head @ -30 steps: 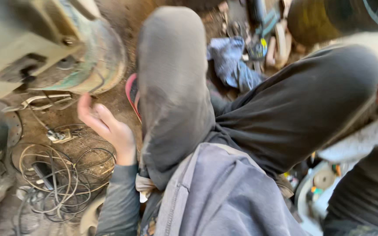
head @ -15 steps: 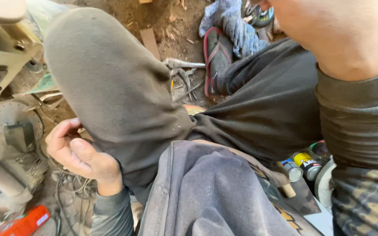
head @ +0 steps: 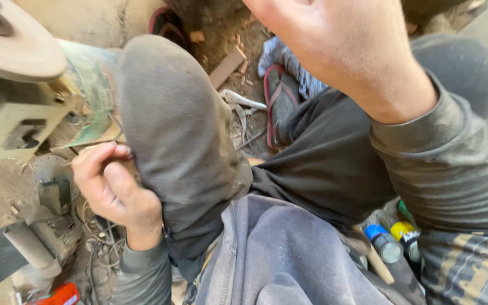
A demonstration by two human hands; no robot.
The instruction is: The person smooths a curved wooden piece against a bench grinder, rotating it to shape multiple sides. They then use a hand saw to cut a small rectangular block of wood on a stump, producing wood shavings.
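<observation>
I sit on the ground with both knees bent in dark grey trousers. My left hand (head: 111,192) is beside my left knee (head: 170,124), its fingers curled in with the thumb against them; nothing clear shows inside. It hovers over a tangle of thin wires (head: 100,248) and next to a worn green machine (head: 12,118) topped by a flat disc (head: 7,51). Close to the camera at the top, my right hand (head: 334,45) is raised. Its fingers are cut off by the frame edge.
A sandal (head: 280,101) lies on the dirt between my legs, with a blue cloth (head: 289,56) and a wood scrap (head: 227,68) behind it. Spray cans with blue (head: 382,243) and yellow (head: 405,231) caps stand at my right hip. A grey pipe (head: 26,245) and a red object (head: 57,295) lie lower left.
My left hand went from open fingers to curled, settling beside the knee. My right hand rose in front of the camera. The view swung toward the machine.
</observation>
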